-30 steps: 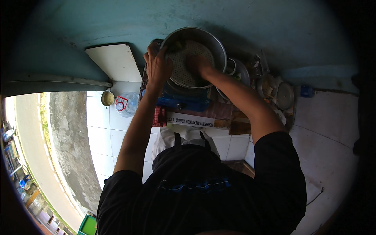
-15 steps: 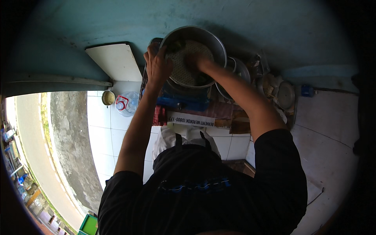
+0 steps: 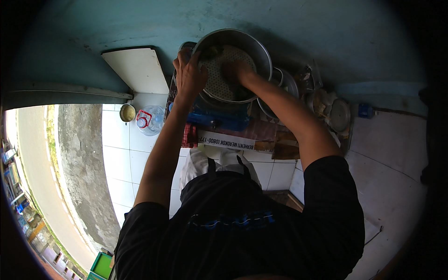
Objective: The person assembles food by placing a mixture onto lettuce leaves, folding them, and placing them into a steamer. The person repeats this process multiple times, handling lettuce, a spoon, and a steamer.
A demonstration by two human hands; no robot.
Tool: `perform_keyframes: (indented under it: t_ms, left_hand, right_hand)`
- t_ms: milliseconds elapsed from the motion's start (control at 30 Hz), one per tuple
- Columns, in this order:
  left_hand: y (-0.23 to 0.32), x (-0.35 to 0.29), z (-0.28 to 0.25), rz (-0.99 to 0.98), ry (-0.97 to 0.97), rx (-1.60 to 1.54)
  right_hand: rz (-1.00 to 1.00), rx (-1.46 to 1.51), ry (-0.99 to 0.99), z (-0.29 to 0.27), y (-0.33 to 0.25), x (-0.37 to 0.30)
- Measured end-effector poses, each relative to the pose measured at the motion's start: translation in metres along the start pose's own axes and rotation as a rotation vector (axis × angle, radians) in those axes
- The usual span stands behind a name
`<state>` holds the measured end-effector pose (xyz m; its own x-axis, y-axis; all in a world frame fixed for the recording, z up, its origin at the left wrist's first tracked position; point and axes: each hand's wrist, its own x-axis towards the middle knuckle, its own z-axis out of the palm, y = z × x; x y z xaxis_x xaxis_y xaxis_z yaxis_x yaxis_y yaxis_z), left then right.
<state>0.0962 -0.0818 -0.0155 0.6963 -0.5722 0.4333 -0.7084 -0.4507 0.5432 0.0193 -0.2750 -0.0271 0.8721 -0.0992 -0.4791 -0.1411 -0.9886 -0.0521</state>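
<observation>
The metal pot (image 3: 262,49) stands against the blue-green wall (image 3: 326,30), directly in front of the person and above the blue stove unit (image 3: 228,120) on the low table (image 3: 263,132). The left hand (image 3: 189,77) grips the pot at its left rim: the fingers curl over the edge, and the thumb extends along the near inner side. The right hand (image 3: 238,71) is inserted into the pot, over the perforated plate (image 3: 215,79) that lies within it; the fingers are in shadow, so whether they are open or closed on something cannot be determined. A dark green item (image 3: 213,51) is located inside the pot near the upper left wall; its exact nature is unclear. A second metal pot (image 3: 290,86) is positioned just to the right, partly concealed by the right forearm. Further right is a round metal dish (image 3: 339,115), followed by a small blue container (image 3: 365,110) near the wall. A red checked cloth (image 3: 189,136) hangs at the table's left front edge. To the left, a clear jug (image 3: 154,122) with a red handle and a small pan (image 3: 127,113) with yellowish contents are placed near each other on the white tiled floor (image 3: 116,161). A white panel (image 3: 136,70) leans behind them.
</observation>
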Motion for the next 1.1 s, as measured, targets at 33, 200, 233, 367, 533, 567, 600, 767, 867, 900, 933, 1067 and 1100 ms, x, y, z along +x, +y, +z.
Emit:
perform_keyframes:
  t_ms: [33, 200, 233, 367, 533, 567, 600, 767, 867, 900, 933, 1067, 1100]
  left_hand:
    - [0.000, 0.000, 0.000, -0.006, -0.002, 0.000]
    - [0.001, 0.000, -0.001, 0.003, 0.008, 0.008]
    - [0.001, 0.000, 0.000, -0.001, 0.006, 0.009]
    - [0.000, 0.000, 0.001, -0.006, -0.002, 0.013]
    - [0.001, 0.001, -0.001, 0.019, 0.008, 0.014]
    - [0.001, 0.001, -0.001, 0.019, 0.006, 0.013]
    - [0.002, 0.000, -0.002, 0.009, 0.006, 0.011]
    - [0.003, 0.001, -0.002, -0.020, -0.044, 0.013]
    - [0.001, 0.001, -0.002, -0.008, -0.043, 0.014]
    - [0.001, 0.001, -0.002, -0.001, -0.044, 0.020]
    - [0.000, 0.001, -0.001, 0.006, -0.045, 0.026]
    - [0.000, 0.000, -0.001, -0.016, -0.050, 0.009]
    - [0.000, 0.000, -0.002, -0.020, -0.047, 0.005]
  right_hand:
    - [0.003, -0.005, 0.005, 0.000, 0.000, 0.000]
    - [0.010, 0.002, 0.009, 0.003, 0.002, 0.001]
    - [0.014, 0.000, 0.016, 0.004, 0.001, 0.002]
    - [0.078, 0.027, 0.054, 0.011, 0.000, 0.004]
    - [0.052, 0.012, 0.055, 0.017, 0.003, 0.007]
    - [0.051, 0.006, 0.053, 0.017, 0.004, 0.008]
    - [0.041, 0.003, 0.048, 0.018, 0.005, 0.009]
    - [-0.037, -0.015, 0.030, 0.023, 0.012, 0.016]
    - [-0.019, 0.020, 0.043, 0.028, 0.014, 0.018]
    - [-0.014, 0.018, 0.046, 0.030, 0.015, 0.019]
    - [-0.014, 0.023, 0.054, 0.032, 0.016, 0.020]
    - [-0.074, -0.051, 0.070, 0.031, 0.015, 0.024]
    - [-0.064, -0.072, 0.029, 0.028, 0.014, 0.024]
